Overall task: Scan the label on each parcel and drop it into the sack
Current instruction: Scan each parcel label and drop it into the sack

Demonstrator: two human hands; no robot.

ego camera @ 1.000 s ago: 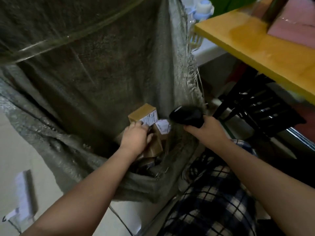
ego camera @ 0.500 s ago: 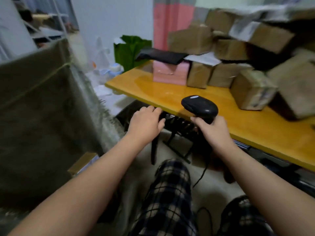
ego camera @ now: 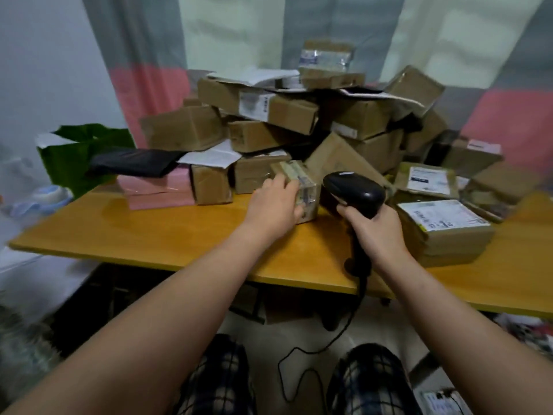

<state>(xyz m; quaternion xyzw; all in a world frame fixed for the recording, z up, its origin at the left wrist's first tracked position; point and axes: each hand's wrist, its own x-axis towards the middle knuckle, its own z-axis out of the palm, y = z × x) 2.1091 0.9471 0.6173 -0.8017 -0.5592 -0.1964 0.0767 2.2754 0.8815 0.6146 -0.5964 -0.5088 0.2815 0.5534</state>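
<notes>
My left hand [ego camera: 275,205] is just above the middle of the frame. Its fingers are curled over the top and near side of a small parcel [ego camera: 302,178], gripping it. The parcel sits on the yellow table [ego camera: 149,232] at the front edge of the heap of parcels [ego camera: 293,115], and a taped label [ego camera: 308,195] runs across its top and right side. The print is too blurred to read.

My right hand [ego camera: 377,232], right of centre, is wrapped tight round the handle of the black scanner [ego camera: 354,194]. The scanner's head is just beside the right side of the small parcel and faces it; I cannot tell whether they touch. Its cable [ego camera: 314,351] hangs from the handle past the table edge and loops on the floor at the bottom centre, between my knees in checked trousers [ego camera: 221,381].

The heap of brown cardboard boxes fills the upper middle of the frame, stacked untidily, several tilted, some with white labels. At the right, a flat parcel [ego camera: 449,247] lies nearest the table edge, white label [ego camera: 443,218] up, just beside my right hand.

At the left of the heap a pink box [ego camera: 158,190] rests on the table with a black bag [ego camera: 131,161] lying across it. A green bag [ego camera: 80,151] stands behind the table's left end. A curtain [ego camera: 149,85] striped grey, pale green and pink hangs across the back.
</notes>
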